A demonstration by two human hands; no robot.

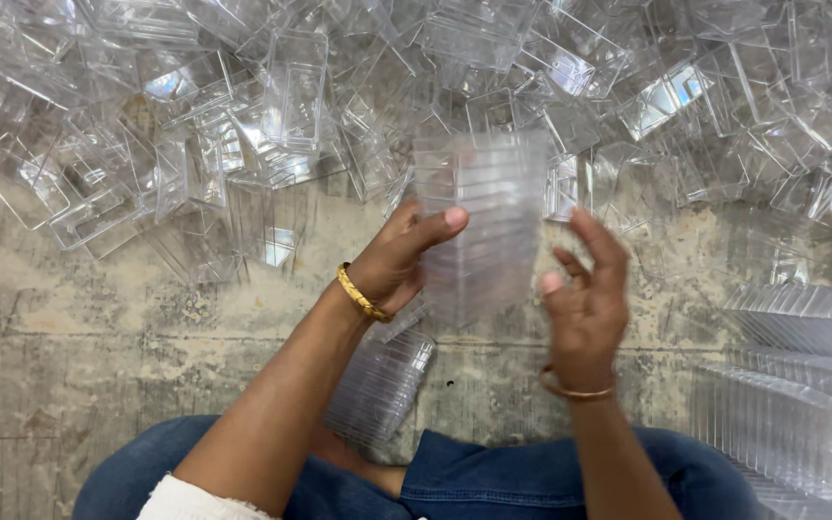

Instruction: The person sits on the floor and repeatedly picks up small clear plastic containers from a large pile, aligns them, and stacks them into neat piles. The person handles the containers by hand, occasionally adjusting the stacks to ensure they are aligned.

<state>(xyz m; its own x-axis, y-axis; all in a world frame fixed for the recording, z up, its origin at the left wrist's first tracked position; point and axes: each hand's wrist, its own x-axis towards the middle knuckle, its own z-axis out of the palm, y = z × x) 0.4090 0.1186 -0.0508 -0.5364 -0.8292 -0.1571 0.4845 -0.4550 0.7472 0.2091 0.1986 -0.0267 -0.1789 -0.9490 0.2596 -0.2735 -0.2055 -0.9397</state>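
Both hands work at one stack of clear plastic boxes (479, 226), raised above the concrete floor (98, 327). Left hand (399, 260) grips its side, thumb in front, so the nested pieces stay together. Right hand (585, 303) is open, fingers spread, just beside it. Loose boxes (243, 116) lie heaped beyond; finished stacks (801, 385) lie at right. No labels show.

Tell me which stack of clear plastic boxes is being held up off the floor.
The nested stack between both hands: the left hand grips it, the right hand is beside it. The other stacks lie on the floor.
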